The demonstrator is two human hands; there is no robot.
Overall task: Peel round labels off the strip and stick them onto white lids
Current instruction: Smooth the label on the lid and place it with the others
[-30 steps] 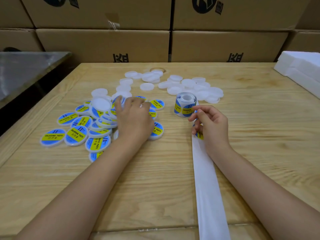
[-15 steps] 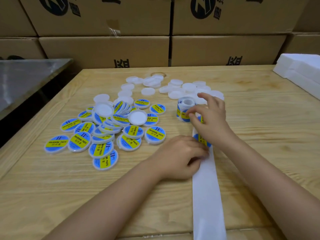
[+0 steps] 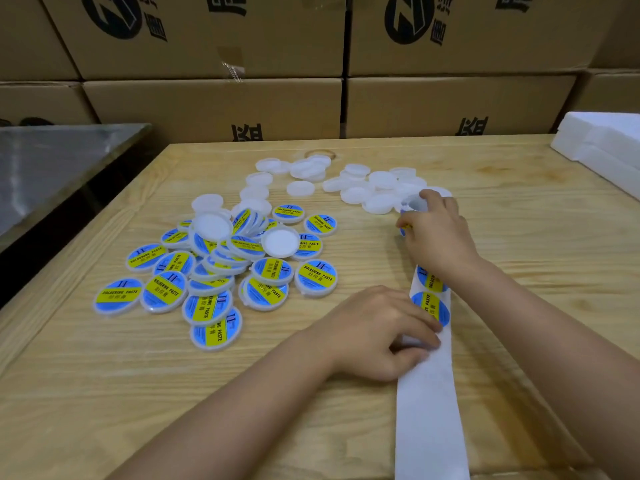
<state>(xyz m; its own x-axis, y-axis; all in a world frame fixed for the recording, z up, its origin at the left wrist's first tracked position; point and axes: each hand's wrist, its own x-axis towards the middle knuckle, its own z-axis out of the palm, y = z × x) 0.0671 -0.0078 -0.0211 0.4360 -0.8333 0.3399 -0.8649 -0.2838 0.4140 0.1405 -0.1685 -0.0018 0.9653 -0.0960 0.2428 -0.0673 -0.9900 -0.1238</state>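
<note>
A white backing strip (image 3: pixel 429 403) runs from the table's front edge up to a label roll (image 3: pixel 414 204). Two round blue-and-yellow labels (image 3: pixel 433 308) show on the strip between my hands. My left hand (image 3: pixel 377 332) lies on the strip's left edge just below them, fingers curled and pinching the paper. My right hand (image 3: pixel 438 233) grips the roll from above, hiding most of it. Plain white lids (image 3: pixel 377 188) lie scattered behind the roll. A heap of labelled lids (image 3: pixel 221 268) sits at centre left.
The wooden table (image 3: pixel 540 216) carries white foam blocks (image 3: pixel 602 147) at its far right corner. Stacked cardboard boxes (image 3: pixel 214 105) wall off the back. A metal surface (image 3: pixel 59 161) stands beyond the table's left edge.
My left hand left the labelled-lid heap and came across to the strip. My right hand carried the roll farther back, unrolling more strip and baring two labels.
</note>
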